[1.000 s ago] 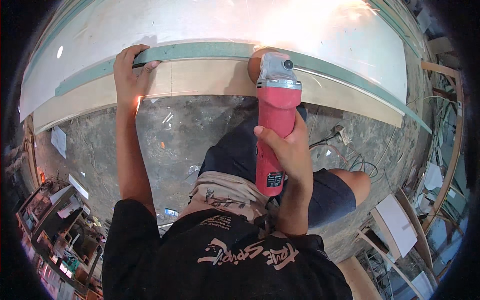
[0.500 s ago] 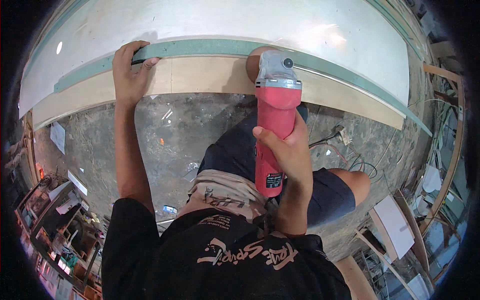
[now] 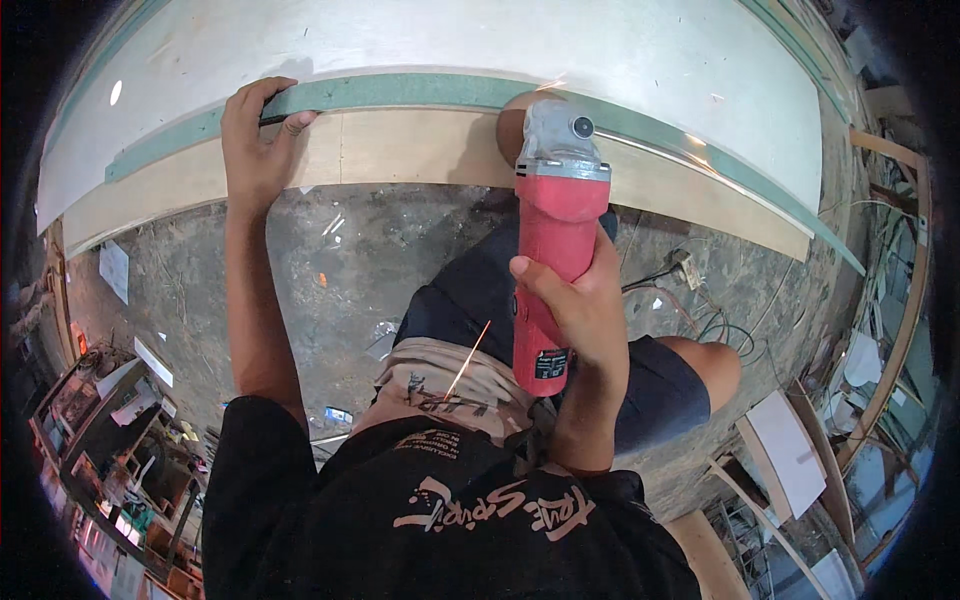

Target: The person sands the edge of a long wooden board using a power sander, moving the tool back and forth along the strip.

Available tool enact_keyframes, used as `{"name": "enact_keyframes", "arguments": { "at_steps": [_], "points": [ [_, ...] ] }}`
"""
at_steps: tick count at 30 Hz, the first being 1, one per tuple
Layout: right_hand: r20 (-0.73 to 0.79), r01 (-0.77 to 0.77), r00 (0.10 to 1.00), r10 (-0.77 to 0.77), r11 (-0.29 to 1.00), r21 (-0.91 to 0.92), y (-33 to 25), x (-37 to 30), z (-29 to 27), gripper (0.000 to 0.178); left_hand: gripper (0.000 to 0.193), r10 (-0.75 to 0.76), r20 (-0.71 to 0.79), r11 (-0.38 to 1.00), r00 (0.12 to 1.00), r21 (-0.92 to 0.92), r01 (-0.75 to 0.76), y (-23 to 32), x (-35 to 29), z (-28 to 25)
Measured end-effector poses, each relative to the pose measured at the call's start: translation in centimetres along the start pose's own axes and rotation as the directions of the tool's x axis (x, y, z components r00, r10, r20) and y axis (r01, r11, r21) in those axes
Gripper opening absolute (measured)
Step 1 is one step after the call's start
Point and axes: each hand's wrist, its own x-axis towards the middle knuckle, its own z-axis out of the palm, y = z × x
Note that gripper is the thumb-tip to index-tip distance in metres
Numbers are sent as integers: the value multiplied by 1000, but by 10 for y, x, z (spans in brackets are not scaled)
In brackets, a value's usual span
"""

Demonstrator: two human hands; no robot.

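Clasps a red angle grinder (image 3: pixel 560 235) firmly round its body in the right hand (image 3: pixel 590 300), with its grey head (image 3: pixel 553 140) ahead of that hand, probably for control at the working end. Pinches a long green strip (image 3: pixel 400 92) in the left hand (image 3: pixel 258 145), and sets a bent knee (image 3: pixel 510 130) over it between the two hands, presumably to prevent slipping. Includes a white sheet (image 3: pixel 420 40) beyond both hands and a pale board (image 3: pixel 410 150) on the strip's near side. Shows sparks (image 3: pixel 697 150) right of the grinder (cannot see underneath its head). Also includes loose cables (image 3: pixel 715 325) on the floor (image 3: pixel 330 265), to the right hand's right, and a white-faced panel (image 3: pixel 795 445) farther right and nearer the body.
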Motion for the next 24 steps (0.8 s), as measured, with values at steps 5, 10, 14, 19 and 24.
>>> {"name": "enact_keyframes", "arguments": {
  "at_steps": [5,10,14,19,24],
  "points": [
    [-10,27,1000,-28,999,-29,-2,0,0,53,43,10,3,1000,1000,-11,-10,2,0,-1],
    [-9,-7,1000,6,1000,-9,-2,1,0,54,42,15,-11,1000,1000,14,-15,1,1,0],
    [-11,18,1000,-18,999,27,3,2,0,54,43,31,-6,999,1000,23,-31,1,1,0],
    [-2,7,1000,-7,999,-34,-1,2,-1,56,45,-11,4,1000,1000,10,11,3,0,0],
    [-4,12,1000,-12,1000,-16,1,2,-1,55,44,-13,10,1000,1000,2,13,3,1,-1]
  ]
}}
